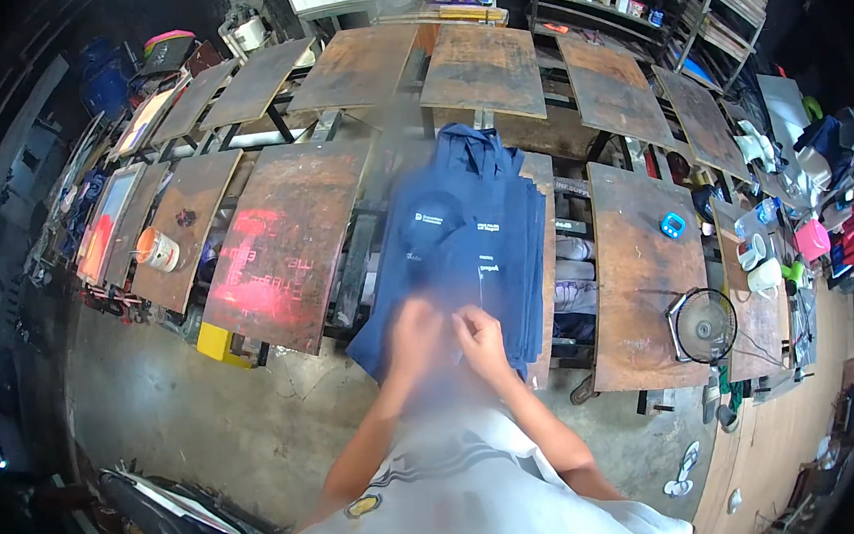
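Note:
A stack of navy blue fabric bags [517, 260] with straps and small white printing lies on a board in the centre. My right hand [478, 338] is over the lower part of the top bag, thumb and forefinger closed in a pinch; what it holds, if anything, is too small to make out. My left hand [411, 339] is just beside it on the same bags, blurred by a smear across the view, so its fingers are unclear.
Wooden boards [284, 238] on metal frames surround me. A bucket [157, 250] sits at left; a blue timer [671, 225] and round fan [702, 326] at right. Shelves of pots [607, 2] stand behind. A scooter [176, 518] is at lower left, slippers [684, 468] at lower right.

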